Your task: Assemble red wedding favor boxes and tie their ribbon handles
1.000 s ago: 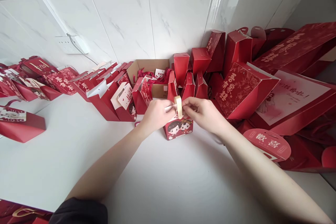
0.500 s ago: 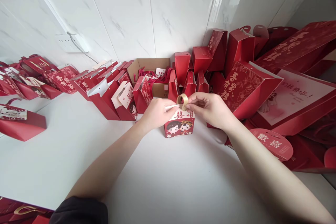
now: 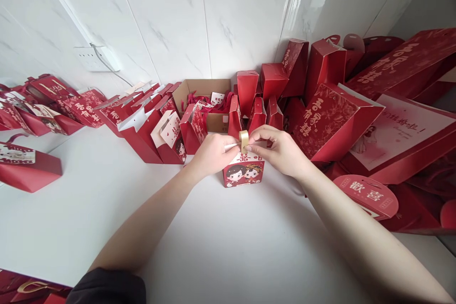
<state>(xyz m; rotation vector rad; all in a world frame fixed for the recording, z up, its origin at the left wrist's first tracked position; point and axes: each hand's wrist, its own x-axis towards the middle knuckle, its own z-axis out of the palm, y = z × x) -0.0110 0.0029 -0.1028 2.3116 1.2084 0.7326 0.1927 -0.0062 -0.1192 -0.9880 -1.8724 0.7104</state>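
A small red and white gift box (image 3: 243, 173) with two cartoon figures on its front stands upright on the white table (image 3: 199, 237). My left hand (image 3: 213, 153) pinches the box's white top edge at its left side. A loop of gold ribbon (image 3: 244, 138) rises from the top edge between my hands. My right hand (image 3: 276, 149) has its thumb and forefinger closed on the ribbon at the right of the loop. The fingertips cover part of the box top.
Behind the hands is an open cardboard box (image 3: 217, 123) holding red ribbons and tags. Red gift bags (image 3: 146, 128) stand in a row at left. Larger red boxes (image 3: 331, 118) crowd the right. A socket (image 3: 97, 59) with a cable is on the tiled wall.
My right hand has shifted slightly left with the ribbon. The loop has turned and now shows narrower, nearer my left hand. My left hand and the gift box have stayed in place.
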